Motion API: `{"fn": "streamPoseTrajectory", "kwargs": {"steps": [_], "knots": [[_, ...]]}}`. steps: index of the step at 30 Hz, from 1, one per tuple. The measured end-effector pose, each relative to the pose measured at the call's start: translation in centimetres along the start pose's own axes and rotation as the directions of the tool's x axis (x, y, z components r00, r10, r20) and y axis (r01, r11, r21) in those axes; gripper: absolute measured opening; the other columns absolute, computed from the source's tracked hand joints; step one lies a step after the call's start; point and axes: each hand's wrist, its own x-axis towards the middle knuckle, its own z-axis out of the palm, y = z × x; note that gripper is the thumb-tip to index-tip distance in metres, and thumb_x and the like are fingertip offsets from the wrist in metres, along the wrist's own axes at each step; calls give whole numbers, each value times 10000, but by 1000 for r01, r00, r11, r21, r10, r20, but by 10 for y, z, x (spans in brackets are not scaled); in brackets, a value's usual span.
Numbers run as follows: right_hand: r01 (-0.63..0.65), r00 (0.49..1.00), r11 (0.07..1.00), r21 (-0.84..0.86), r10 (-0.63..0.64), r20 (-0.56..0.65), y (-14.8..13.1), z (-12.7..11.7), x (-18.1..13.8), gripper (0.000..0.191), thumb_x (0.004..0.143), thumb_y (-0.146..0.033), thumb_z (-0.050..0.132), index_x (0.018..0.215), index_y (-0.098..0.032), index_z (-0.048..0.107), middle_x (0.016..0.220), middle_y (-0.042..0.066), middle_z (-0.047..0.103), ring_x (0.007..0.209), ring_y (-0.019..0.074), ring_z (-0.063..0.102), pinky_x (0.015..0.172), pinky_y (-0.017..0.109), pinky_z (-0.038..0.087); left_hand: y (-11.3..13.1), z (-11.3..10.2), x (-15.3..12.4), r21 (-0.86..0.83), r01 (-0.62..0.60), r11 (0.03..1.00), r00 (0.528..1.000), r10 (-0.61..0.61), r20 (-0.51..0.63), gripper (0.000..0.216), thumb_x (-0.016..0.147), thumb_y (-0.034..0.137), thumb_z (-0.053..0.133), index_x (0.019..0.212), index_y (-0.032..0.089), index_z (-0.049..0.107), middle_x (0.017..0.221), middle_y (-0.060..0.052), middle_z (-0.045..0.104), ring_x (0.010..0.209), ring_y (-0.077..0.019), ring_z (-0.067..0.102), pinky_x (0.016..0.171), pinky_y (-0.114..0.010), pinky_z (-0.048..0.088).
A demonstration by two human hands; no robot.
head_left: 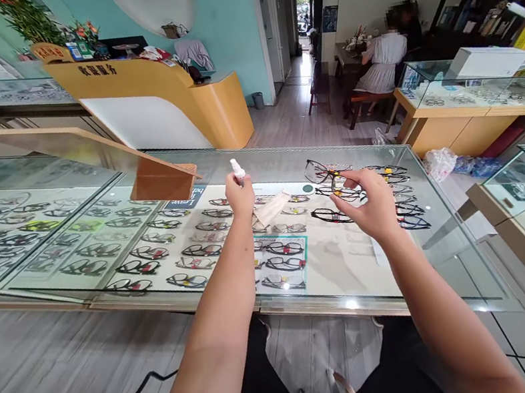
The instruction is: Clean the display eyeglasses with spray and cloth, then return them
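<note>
My left hand point(240, 195) is closed around a small bottle with a white spray top point(237, 168), held upright above the glass display case point(354, 288). My right hand point(369, 199) pinches a dark-framed pair of eyeglasses point(320, 171) between thumb and fingers, its lenses turned toward the left. Just right of my left hand is a pale folded cloth point(272, 208); whether my fingers touch it I cannot tell. Several more glasses, among them a black pair point(329, 215), lie below and around my right hand.
A wooden-framed mirror or board point(162, 177) stands tilted on the case at left. Behind are a yellow counter point(221, 109) and a bin point(258, 100). Other display cases point(482, 117) stand at right. People sit at a table in the back, one in a light top point(387, 52).
</note>
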Motion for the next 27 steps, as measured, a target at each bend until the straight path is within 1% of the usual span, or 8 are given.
{"fn": "streamPoseTrajectory", "kwargs": {"steps": [5,8,10,13,16,20,24,27], "knots": [[6,1000,1000,-18,-6,2,0,0,0,334,965,-390,770,1256,-264,664,951,41,740,897,276,699,870,451,517,31,4,-11,-150,35,988,996,-22,90,110,948,288,538,1049,245,521,1006,-57,690,906,-197,659,875,-334,555],[13,1000,999,-39,-14,-10,0,1,0,320,975,-386,762,1254,-264,664,944,44,739,885,276,692,856,448,514,59,7,-28,-320,127,939,955,-29,294,174,942,384,499,1029,241,548,865,-25,635,728,-165,618,705,-302,570],[-1,1000,998,-56,0,-9,-1,2,0,317,977,-388,759,1252,-264,666,945,48,743,886,280,692,857,450,513,77,6,-45,-482,308,820,856,-19,516,320,942,543,512,952,232,586,769,-11,566,653,-158,566,606,-288,534],[-11,1000,997,-77,12,6,-1,4,-2,309,981,-395,755,1245,-262,669,956,51,750,906,284,694,862,451,507,98,3,-68,-492,541,682,655,25,755,658,911,841,465,722,217,552,649,-4,462,577,-148,498,512,-277,441],[16,1000,996,-88,-16,10,-1,8,-4,302,987,-393,757,1240,-257,666,955,48,747,915,282,687,857,441,499,109,0,-83,-408,651,640,493,51,868,822,847,990,403,580,215,467,568,10,358,524,-138,426,466,-275,363],[31,999,995,-98,-29,27,-2,13,-7,312,988,-402,762,1245,-257,659,946,45,740,902,278,676,850,437,490,110,0,-89,-328,697,637,360,84,929,898,795,1064,313,508,221,430,508,21,270,470,-131,344,433,-281,314],[23,999,995,-95,-19,39,-2,14,-8,306,992,-406,751,1241,-254,660,949,45,740,899,274,670,854,440,484,108,1,-92,-305,687,660,306,118,945,902,787,1070,303,481,229,408,481,24,243,444,-126,311,427,-290,308],[32,999,994,-109,-29,35,-3,15,-8,302,991,-399,752,1242,-257,660,938,42,739,897,277,670,852,440,478,106,6,-95,-360,628,690,385,126,914,851,796,1022,433,526,217,494,515,6,356,490,-141,422,482,-302,401]]}}
